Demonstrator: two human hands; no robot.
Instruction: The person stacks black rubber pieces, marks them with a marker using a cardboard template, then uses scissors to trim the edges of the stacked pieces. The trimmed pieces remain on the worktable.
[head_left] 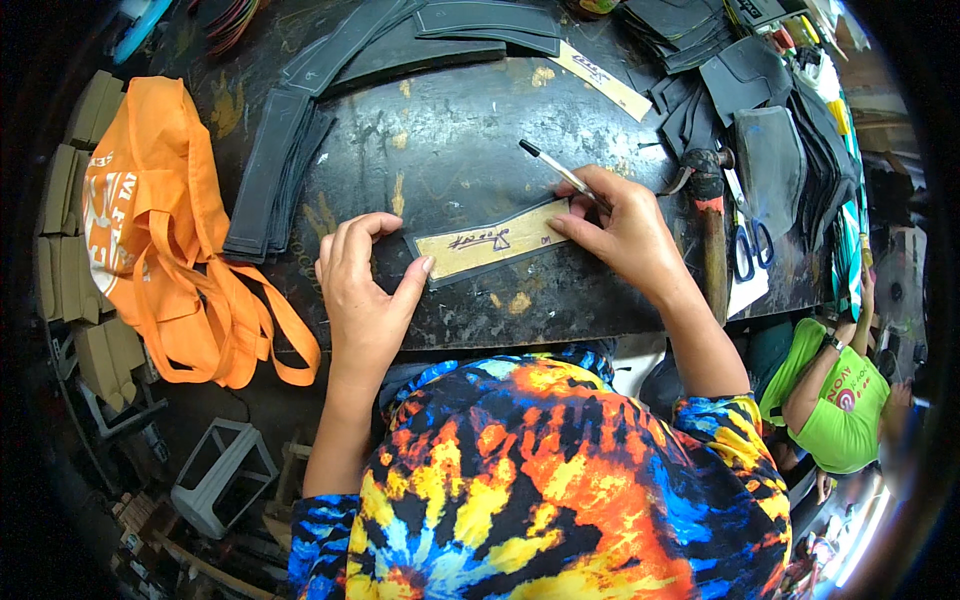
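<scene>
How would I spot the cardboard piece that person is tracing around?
Look at the dark worktable, near its front edge between the two hands. The left hand pins down a tan cardboard template lying on a black sheet, while the right hand holds a pen. Unlike the tan strip farther back, it is being held.

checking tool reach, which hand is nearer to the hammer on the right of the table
Right. The right hand, holding a pen at the cardboard template, sits just left of the hammer. The left hand presses the template's other end, farther away.
</scene>
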